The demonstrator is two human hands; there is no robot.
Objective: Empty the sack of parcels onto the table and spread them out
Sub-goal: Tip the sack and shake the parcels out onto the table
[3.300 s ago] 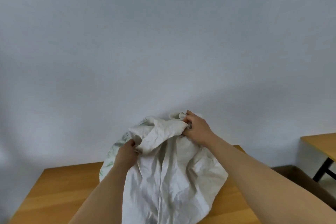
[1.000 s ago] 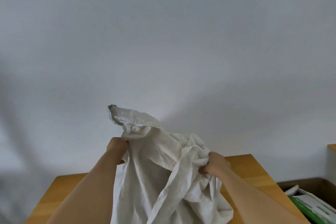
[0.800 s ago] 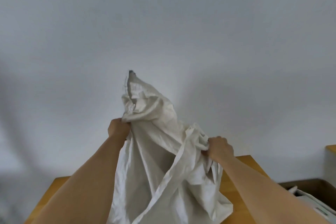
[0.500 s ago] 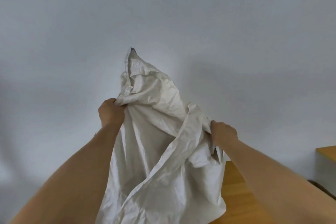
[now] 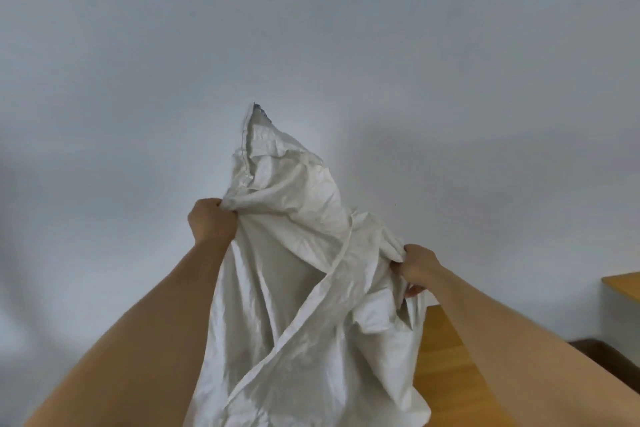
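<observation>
The left hand has its grip clenched into a fist around a bunch of the white sack, fingers curled tight into the cloth at the sack's left edge. The right hand pinches a gathered fold at the sack's right side, thumb on the near face and fingers wrapped behind, lower than the left hand. Between them the sack is held up in the air, crumpled and slack, with one seamed corner poking up above the left hand against the pale wall. A folded hem runs diagonally across the near face of the cloth, from beside the right hand down towards the lower left.

The sack hangs in front of the wooden surface and hides most of it; only a strip shows on the right, below the right forearm. No parcels can be seen; whether any lie behind the cloth cannot be told. At the far right edge, a second wooden tabletop stands apart.
</observation>
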